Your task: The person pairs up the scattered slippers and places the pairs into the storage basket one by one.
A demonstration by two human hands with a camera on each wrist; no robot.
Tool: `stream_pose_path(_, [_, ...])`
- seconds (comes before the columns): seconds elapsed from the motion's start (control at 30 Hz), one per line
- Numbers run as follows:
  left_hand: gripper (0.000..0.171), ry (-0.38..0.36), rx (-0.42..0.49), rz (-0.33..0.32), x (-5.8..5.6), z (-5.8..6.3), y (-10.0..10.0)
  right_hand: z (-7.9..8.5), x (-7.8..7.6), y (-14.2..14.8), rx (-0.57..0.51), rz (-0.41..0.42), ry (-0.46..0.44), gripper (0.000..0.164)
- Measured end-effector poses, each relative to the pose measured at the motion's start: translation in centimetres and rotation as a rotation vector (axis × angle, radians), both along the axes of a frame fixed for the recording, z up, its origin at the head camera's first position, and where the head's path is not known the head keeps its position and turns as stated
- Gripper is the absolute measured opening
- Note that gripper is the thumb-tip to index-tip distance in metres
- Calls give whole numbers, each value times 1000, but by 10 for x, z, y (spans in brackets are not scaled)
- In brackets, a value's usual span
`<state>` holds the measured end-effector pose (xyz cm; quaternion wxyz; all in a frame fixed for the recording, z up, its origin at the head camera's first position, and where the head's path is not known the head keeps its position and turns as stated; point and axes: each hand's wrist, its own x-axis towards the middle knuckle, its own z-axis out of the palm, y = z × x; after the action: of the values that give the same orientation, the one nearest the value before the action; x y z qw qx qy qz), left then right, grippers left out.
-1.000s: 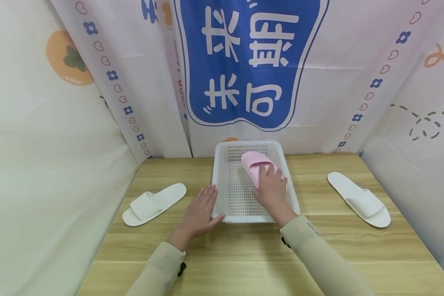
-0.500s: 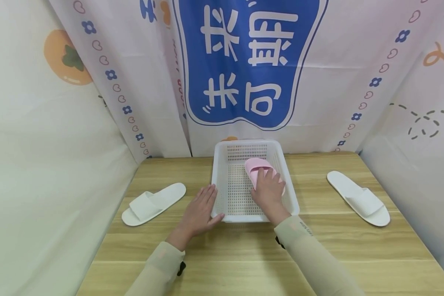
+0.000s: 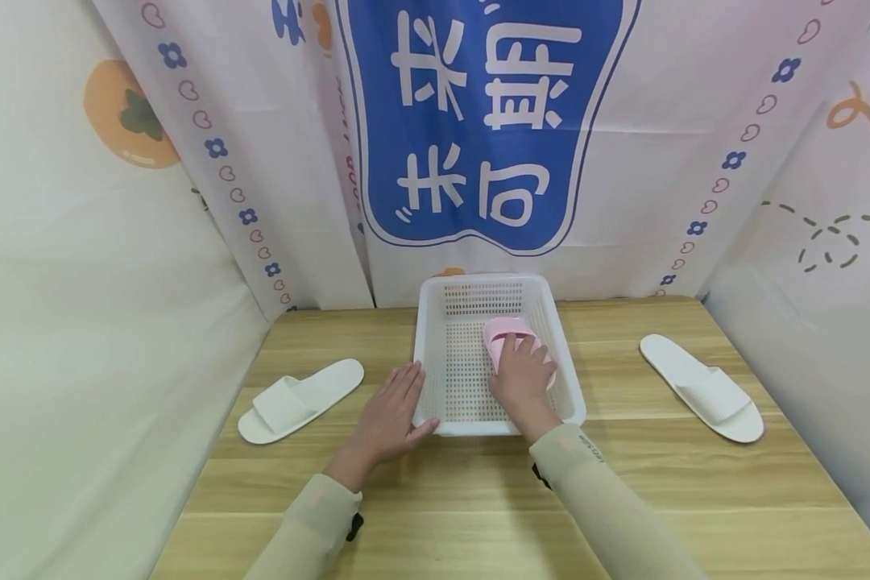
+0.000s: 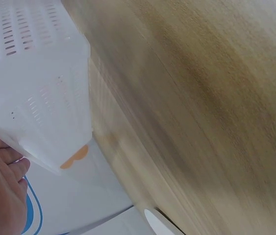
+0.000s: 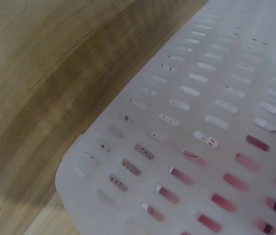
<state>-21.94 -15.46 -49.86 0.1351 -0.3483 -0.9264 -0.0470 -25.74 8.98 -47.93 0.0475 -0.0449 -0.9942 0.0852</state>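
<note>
A pink slipper point(image 3: 507, 326) lies inside a white perforated plastic basket point(image 3: 422, 322), toward its right side. From above, my right hand point(image 3: 522, 383) grips the slipper, covering its rear part. The fingers of my left hand point(image 3: 390, 415) lie straight along the basket's left rim, and its thumb touches the near rim. In the left wrist view, the left hand point(image 4: 0, 191) is beside the basket wall point(image 4: 25, 78). The right wrist view shows the slotted basket wall point(image 5: 177, 127) with pink showing through the slots; the right hand is hidden there.
On the wooden table point(image 3: 478, 515), one white slipper point(image 3: 283, 405) lies left of the basket and another white slipper point(image 3: 718, 396) lies to the right. Behind the table hangs a printed cloth point(image 3: 471, 161), close to the basket's far rim.
My right hand has lowered the pink slipper into the basket and drawn it slightly toward me. The left hand has kept its place on the rim.
</note>
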Motion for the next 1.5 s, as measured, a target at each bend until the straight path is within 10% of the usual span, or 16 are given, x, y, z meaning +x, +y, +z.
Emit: stream_pose_path(1.5, [82, -14, 5, 20, -1, -2, 0, -10, -5, -18, -27, -98, -242, 81])
